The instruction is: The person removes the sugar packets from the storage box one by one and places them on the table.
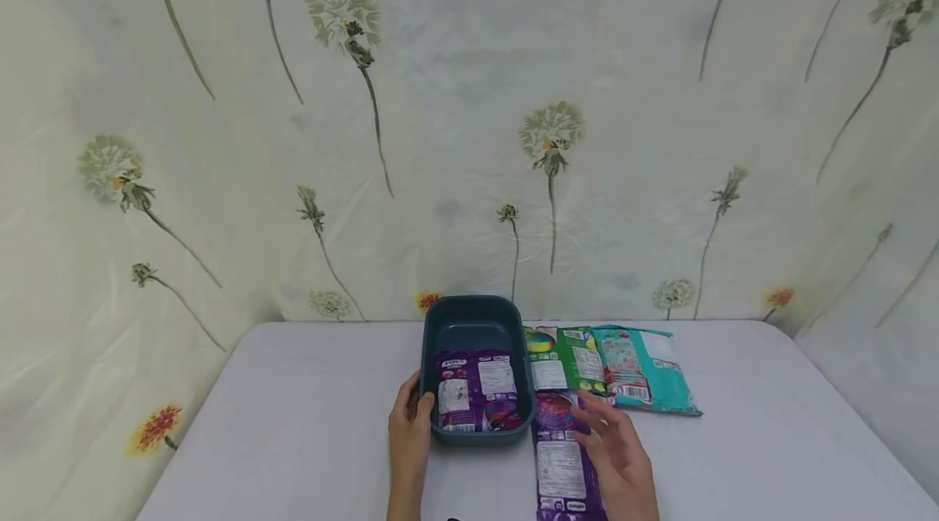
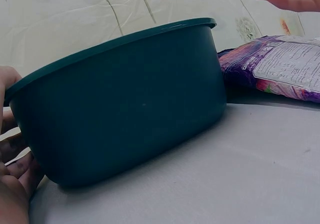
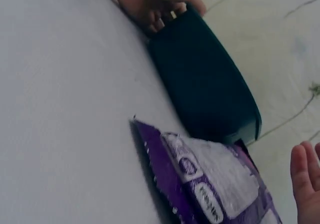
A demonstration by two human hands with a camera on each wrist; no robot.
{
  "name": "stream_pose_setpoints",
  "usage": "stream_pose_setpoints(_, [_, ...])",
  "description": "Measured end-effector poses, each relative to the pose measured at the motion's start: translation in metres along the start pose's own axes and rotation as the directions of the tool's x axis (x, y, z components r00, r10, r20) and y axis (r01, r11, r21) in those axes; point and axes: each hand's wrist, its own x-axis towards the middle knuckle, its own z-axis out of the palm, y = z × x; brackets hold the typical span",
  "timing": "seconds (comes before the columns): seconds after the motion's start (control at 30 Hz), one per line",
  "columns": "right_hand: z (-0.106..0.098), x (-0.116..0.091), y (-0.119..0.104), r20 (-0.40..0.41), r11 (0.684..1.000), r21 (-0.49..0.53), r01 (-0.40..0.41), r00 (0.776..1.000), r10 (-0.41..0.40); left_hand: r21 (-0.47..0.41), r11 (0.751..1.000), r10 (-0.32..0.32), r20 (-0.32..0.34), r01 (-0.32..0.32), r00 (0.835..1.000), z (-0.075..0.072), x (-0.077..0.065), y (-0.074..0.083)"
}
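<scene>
My left hand (image 1: 409, 427) grips the left side of a dark teal plastic tub (image 1: 480, 438), thumb at the rim and fingers along the outer wall. Purple packaging (image 1: 477, 390) with white label panels lies inside the tub. To the tub's right, a purple packet (image 1: 561, 468) lies lengthwise on the table. Over its right edge is my right hand (image 1: 619, 456), fingers spread and holding nothing. The right wrist view shows the packet's crimped end (image 3: 160, 179) and the fingers (image 3: 302, 179) of the right hand apart from it.
A green packet (image 1: 568, 362) lies against the tub's right side, behind the purple one. Beside it is a turquoise packet (image 1: 671, 378). The white-covered table (image 1: 315, 423) ends at a flower-printed curtain (image 1: 455, 97) behind the tub.
</scene>
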Motion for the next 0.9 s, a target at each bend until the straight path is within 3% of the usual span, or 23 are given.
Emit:
stream_pose_setpoints(0.17, [0.012,0.01,-0.007,0.036,0.999,0.049,-0.008,0.999,0.006,-0.009,1.0,-0.005,0.004,0.005,1.0,-0.001,-0.001,0.001])
stream_pose_setpoints(0.43, [0.022,0.019,-0.015,0.078,0.99,0.077,-0.118,0.991,0.112,-0.013,1.0,-0.005,-0.001,0.005,1.0,0.0,0.0,0.002])
stream_pose_setpoints(0.63, [0.034,0.025,-0.016,0.133,0.981,0.137,-0.136,0.984,0.118,-0.007,1.0,-0.011,-0.008,0.011,1.0,-0.002,0.001,0.003])
stream_pose_setpoints(0.9, [0.045,0.027,-0.015,0.162,0.983,0.123,-0.134,0.98,0.114,-0.008,1.0,-0.03,-0.002,0.03,1.0,0.0,0.0,0.004])
